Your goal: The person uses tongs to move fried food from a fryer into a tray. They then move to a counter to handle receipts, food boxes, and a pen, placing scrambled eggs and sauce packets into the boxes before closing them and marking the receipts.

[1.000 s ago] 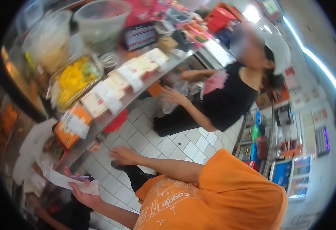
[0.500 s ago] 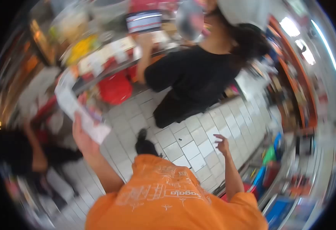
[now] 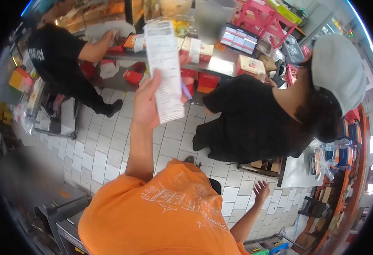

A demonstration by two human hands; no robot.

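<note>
- Now that the left hand (image 3: 145,104) has come up in front of the chest, the long white printed paper strip (image 3: 166,80) stands nearly upright before the camera, where half a second ago it slanted off to the left.
- Its printed side faces the wearer, so the lines look better placed for reading, though the small print is too blurred to make out.
- The left thumb presses on the front of the strip while the other fingers sit behind it; a slim purple pen (image 3: 187,92) shows among them, just beside the paper's edge.
- The right hand (image 3: 261,192) hangs low and away from the body, fingers spread, holding nothing, above the pale tiled floor (image 3: 169,146).
- Beyond the strip runs a shiny metal counter (image 3: 221,66), bearing a white-and-red cardboard box (image 3: 251,65) and a flat screen with coloured panels (image 3: 239,39).
- A person in a black top and pale grey cap (image 3: 258,123) stands at the counter to the right; another in black (image 3: 56,49) reaches over it at far left.
</note>
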